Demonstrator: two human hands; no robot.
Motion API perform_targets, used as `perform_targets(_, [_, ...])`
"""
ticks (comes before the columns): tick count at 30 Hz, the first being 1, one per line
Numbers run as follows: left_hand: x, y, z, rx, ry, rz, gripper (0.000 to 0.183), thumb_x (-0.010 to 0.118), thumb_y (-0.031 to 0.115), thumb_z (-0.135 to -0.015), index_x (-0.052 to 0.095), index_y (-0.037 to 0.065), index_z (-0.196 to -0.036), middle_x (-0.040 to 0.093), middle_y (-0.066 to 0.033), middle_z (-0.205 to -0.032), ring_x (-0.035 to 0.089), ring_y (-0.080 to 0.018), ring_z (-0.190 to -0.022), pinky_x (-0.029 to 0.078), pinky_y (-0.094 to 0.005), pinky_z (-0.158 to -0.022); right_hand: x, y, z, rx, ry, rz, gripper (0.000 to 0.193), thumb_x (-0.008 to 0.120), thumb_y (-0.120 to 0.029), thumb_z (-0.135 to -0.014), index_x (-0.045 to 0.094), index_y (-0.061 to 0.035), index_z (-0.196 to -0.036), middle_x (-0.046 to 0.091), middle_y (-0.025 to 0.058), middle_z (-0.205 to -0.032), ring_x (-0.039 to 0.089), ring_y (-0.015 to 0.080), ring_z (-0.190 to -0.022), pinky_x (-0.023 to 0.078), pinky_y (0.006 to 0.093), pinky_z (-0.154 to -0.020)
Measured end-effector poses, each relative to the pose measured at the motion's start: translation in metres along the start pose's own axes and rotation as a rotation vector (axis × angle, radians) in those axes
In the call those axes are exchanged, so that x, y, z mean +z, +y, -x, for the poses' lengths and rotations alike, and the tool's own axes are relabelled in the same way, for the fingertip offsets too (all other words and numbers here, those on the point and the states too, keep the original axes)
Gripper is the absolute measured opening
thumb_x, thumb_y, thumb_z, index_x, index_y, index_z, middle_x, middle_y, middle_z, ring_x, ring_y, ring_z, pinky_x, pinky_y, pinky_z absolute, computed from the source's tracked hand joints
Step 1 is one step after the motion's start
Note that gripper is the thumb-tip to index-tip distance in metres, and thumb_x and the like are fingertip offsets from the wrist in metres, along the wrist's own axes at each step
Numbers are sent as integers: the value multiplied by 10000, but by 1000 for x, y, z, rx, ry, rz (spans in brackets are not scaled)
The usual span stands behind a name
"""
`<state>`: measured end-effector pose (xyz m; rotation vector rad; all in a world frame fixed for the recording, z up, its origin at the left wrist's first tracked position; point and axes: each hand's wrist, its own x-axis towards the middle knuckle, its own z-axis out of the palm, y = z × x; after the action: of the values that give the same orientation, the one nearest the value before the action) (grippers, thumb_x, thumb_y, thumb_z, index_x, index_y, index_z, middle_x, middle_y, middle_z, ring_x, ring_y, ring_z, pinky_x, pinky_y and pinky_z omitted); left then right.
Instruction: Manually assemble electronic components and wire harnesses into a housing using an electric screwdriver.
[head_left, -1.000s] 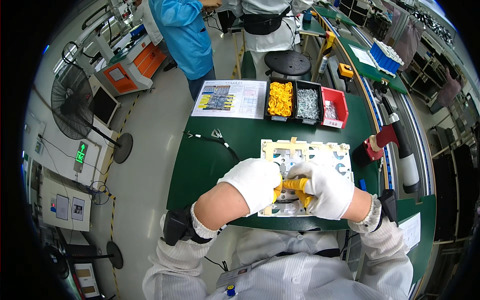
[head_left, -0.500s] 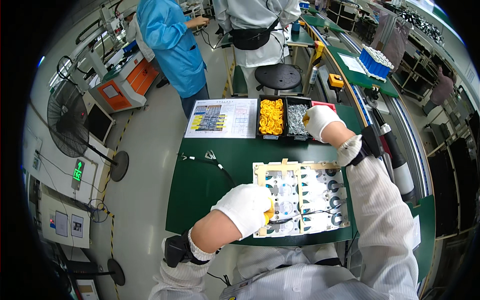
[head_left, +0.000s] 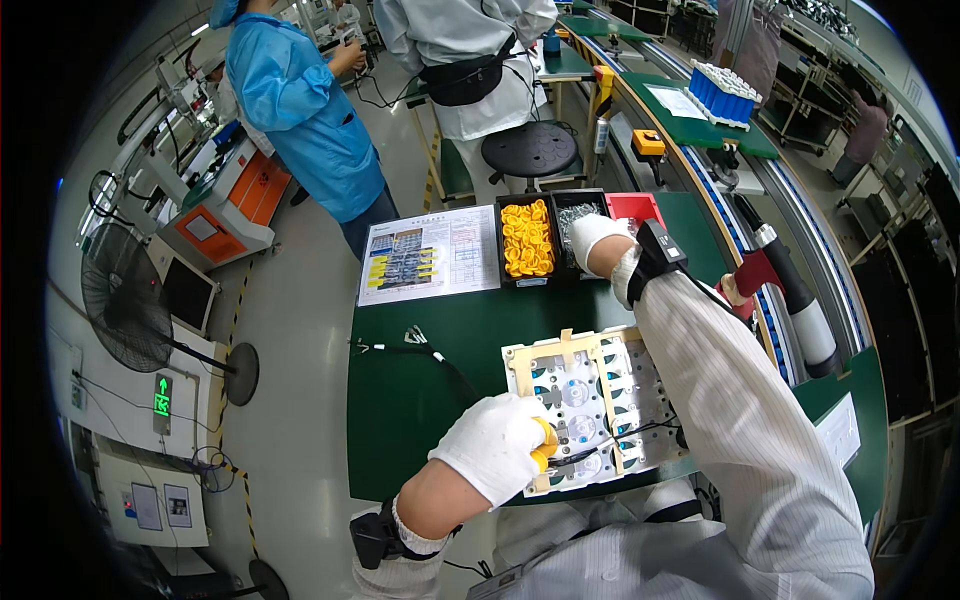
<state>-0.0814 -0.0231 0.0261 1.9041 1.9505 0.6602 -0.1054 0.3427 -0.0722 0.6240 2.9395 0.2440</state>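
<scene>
Light looks bright and even; bowed edges seem soft.

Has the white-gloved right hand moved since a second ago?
Yes, forward, away from the body: the white-gloved right hand was over the white rectangular panel with cream strips; now it is at the black rectangular bin of silver parts.

Green arrow sign (head_left: 162,397) on white wall (head_left: 122,375); printed sheet (head_left: 465,250) on green table (head_left: 400,420), lettering illegible

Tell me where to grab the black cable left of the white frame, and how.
Probably pinch the black cable just behind its fork, coming straight down from above: it's slim, lies along the green table, and that stretch sits exposed between the metal tips and the left hand.
</scene>
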Motion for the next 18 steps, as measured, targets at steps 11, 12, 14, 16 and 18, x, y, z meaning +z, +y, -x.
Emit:
perform_targets(11, [0,1,2,28,24,27,127,787,74,-782,756,24,-894,704,-109,-947,673,-316,-928,565,-392,-876,-4,-1,5,13,37,-60,221,652,-104,-910,829,-70,-1039,779,223,-1062,770,391,-986,627,461,-835])
perform_targets(12, [0,1,3,24,37,42,121,788,71,-783,756,26,-891,704,-111,-948,673,-316,-927,566,-390,-871,-5,-3,5,10,39,-63,221,652,-104,-910,829,-70,-1039,779,223,-1062,770,391,-986,627,461,-835])
perform_targets(14, [0,0,4,9,37,49,117,789,78,-790,755,26,-889,704,-113,-948,673,-317,-925,564,-392,-869,-9,-9,5,22,-22,-97,206,695,-128,-902,828,-68,-1047,781,208,-1098,767,362,-1033,615,416,-889])
perform_targets(16, [0,1,4,-4,42,55,114,790,85,-796,754,26,-886,703,-115,-948,672,-319,-922,563,-393,-866,-3,-5,3,5,-23,-82,216,693,-135,-895,828,-61,-1047,780,216,-1085,766,369,-1029,615,418,-884])
perform_targets(18, [-1,2,2,-14,10,16,111,779,116,-823,754,27,-885,705,-112,-949,671,-317,-927,561,-395,-870,1,-2,-1,-10,-24,-64,227,692,-142,-888,827,-54,-1047,780,224,-1072,765,377,-1025,614,420,-878])
